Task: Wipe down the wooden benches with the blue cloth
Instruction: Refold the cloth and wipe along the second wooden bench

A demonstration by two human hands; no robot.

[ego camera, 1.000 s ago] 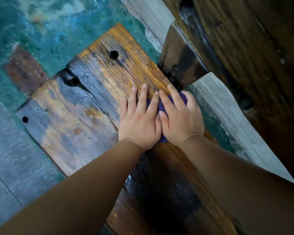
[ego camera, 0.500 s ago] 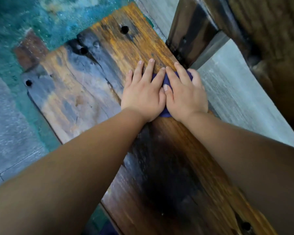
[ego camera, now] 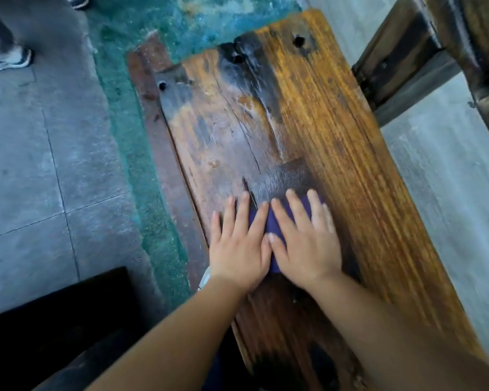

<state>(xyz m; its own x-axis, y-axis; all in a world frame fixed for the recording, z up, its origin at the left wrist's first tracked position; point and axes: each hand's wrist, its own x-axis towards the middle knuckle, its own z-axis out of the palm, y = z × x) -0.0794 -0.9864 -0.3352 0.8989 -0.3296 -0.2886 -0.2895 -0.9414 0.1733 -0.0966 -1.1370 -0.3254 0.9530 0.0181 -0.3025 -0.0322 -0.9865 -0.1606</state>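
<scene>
1. Your left hand (ego camera: 239,246) lay flat on the wooden bench (ego camera: 336,153), palm down, its fingers straight and slightly fanned, pointing away from you.
2. Your right hand (ego camera: 305,244) lay flat just beside it, fingers also straight and a little spread; the two thumbs touched or nearly touched over the middle of the cloth.
3. The blue cloth (ego camera: 271,224) sat under both palms, pressed against the bench top. Only a dark blue strip showed between the hands, plus a bit past the right fingertips. Neither hand curled round it; the fingers simply pressed down on it.
4. The hands and cloth were on the nearer half of the plank, slightly left of its centre line.
5. A darker, damp-looking band (ego camera: 280,179) lay on the wood directly beyond your fingertips.
6. The plank was weathered, orange-brown along its right side and greyer on its left, with a black charred-looking patch (ego camera: 251,77) near the far end and three small round holes there.
7. A second piece of dark wooden furniture (ego camera: 401,60) stood at the upper right, well apart from your hands.
8. The floor on the left was grey tile (ego camera: 26,165), with a teal-green painted strip (ego camera: 141,165) along the bench.
9. Another person's sneaker (ego camera: 9,59) showed at the top left corner.
</scene>
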